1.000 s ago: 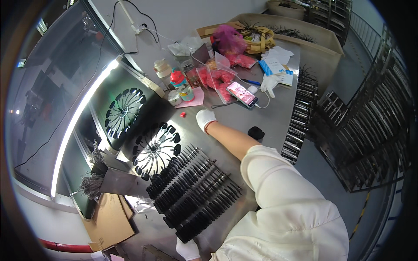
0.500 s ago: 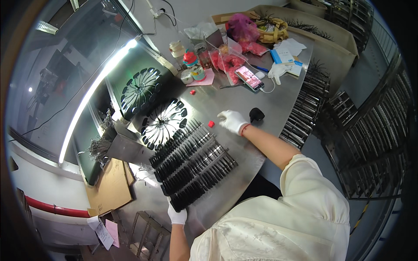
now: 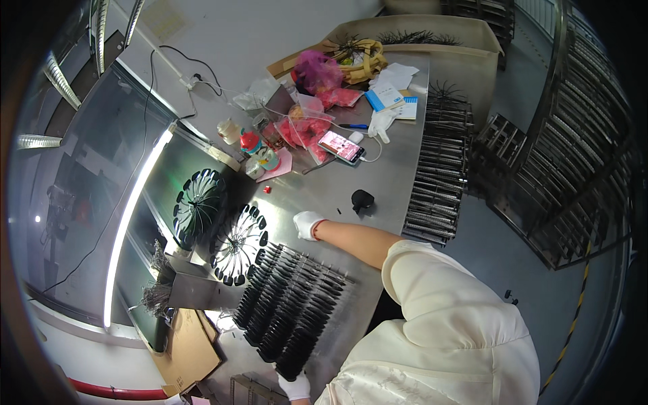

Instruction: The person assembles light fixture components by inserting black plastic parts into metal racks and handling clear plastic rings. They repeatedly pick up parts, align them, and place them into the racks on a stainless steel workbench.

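My white-gloved left hand (image 3: 295, 386) is at the near end of a metal rack (image 3: 331, 273) filled with rows of slim black-ended pieces, its fingers closed on the edge and partly hidden. My right hand (image 3: 308, 225), also gloved in white, is beyond the rack's far right side, over the steel table, fingers curled in. Anything inside it is hidden. A small black rounded object (image 3: 362, 200) lies to its right. Left of it, a round spread of black pieces on thin wires (image 3: 239, 244) stands brightly lit, with a similar one (image 3: 199, 202) behind.
A small red piece (image 3: 267, 190), a phone (image 3: 341, 146) with a cable, bags of red parts (image 3: 304, 128), jars (image 3: 229, 131) and notebooks (image 3: 385, 97) occupy the table's far part. A tube lamp (image 3: 131, 229) and cardboard (image 3: 185, 351) are at left. Stacked racks (image 3: 437, 175) stand past the right edge.
The view has turned, shifting the scene. My right hand's fingers have curled in, and the red piece that lay beside them is out of sight. My left hand stays at the rack's near end.
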`<state>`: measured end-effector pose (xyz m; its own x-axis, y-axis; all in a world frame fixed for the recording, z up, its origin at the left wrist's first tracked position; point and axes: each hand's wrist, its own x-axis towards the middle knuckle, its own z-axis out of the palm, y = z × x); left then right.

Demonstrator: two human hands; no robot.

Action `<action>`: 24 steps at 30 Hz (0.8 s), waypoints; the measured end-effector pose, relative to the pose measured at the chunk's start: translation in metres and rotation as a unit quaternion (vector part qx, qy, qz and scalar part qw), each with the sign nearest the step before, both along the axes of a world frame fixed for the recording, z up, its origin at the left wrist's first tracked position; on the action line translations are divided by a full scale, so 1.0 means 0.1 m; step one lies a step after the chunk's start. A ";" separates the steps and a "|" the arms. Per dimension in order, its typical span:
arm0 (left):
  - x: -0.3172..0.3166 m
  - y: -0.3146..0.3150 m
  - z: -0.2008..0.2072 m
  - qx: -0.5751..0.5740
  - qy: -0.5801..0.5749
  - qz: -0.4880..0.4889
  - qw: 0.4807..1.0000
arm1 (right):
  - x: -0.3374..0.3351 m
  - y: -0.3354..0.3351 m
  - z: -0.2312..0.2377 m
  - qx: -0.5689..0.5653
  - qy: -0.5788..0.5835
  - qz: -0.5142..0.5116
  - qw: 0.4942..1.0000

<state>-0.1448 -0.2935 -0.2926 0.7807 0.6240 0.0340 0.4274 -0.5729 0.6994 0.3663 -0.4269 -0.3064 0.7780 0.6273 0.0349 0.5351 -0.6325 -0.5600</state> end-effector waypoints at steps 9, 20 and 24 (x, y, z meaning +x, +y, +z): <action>0.26 0.34 1.37 -0.293 0.169 0.134 0.931 | -1.15 -1.44 1.16 0.492 0.310 -0.101 0.807; 0.66 -0.44 2.01 -0.481 0.114 0.211 0.843 | -2.55 -0.52 1.08 0.495 -0.101 0.018 0.863; 0.70 -0.52 2.06 -0.488 0.097 0.182 0.848 | -2.50 -0.31 1.01 0.540 -0.141 -0.031 0.829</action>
